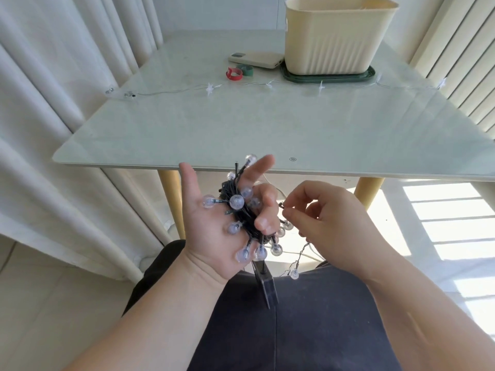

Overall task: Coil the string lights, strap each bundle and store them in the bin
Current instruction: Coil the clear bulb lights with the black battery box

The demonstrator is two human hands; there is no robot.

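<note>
My left hand, palm up below the table's near edge, holds a coil of dark-wired string lights with several clear round bulbs wound around its fingers. My right hand pinches the loose end of the same dark wire just right of the coil. A thin tail with one bulb hangs over my lap. A second string with star-shaped lights lies stretched across the table. A red strap and a green strap lie near the cream bin, which stands at the far side.
The bin stands on a dark green lid. A cream power bank lies left of it. The pale table has wooden legs. Curtains hang at left, a radiator or blinds at right. My dark-trousered lap is below.
</note>
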